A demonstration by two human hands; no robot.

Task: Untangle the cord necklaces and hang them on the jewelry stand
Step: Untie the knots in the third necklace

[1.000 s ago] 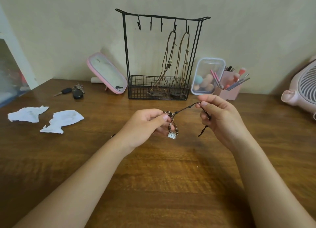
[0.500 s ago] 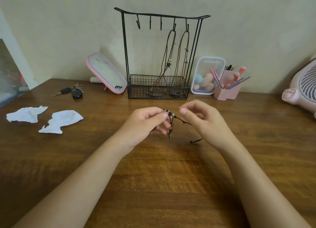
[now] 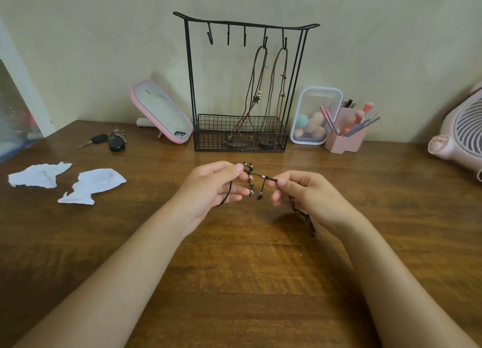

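Black cord necklace (image 3: 258, 175), pulled taut between pinching fingers (image 3: 236, 168): the left hand (image 3: 208, 188) nips one end with thumb and forefinger, and the right hand (image 3: 310, 199) nips the other. Round brown beads (image 3: 251, 183) dangle between them, above the glossy wooden desk (image 3: 247, 269). Behind, a black wire stand (image 3: 189, 73) carries two brown cords (image 3: 260, 86) on its hooks.

The scene is taken in by a single wide-angle camera worn on the head, held close above the wooden table (image 3: 260, 282) and pointed forward and down toward the jewelry stand (image 3: 214, 138) set against the far wall (image 3: 104, 47).
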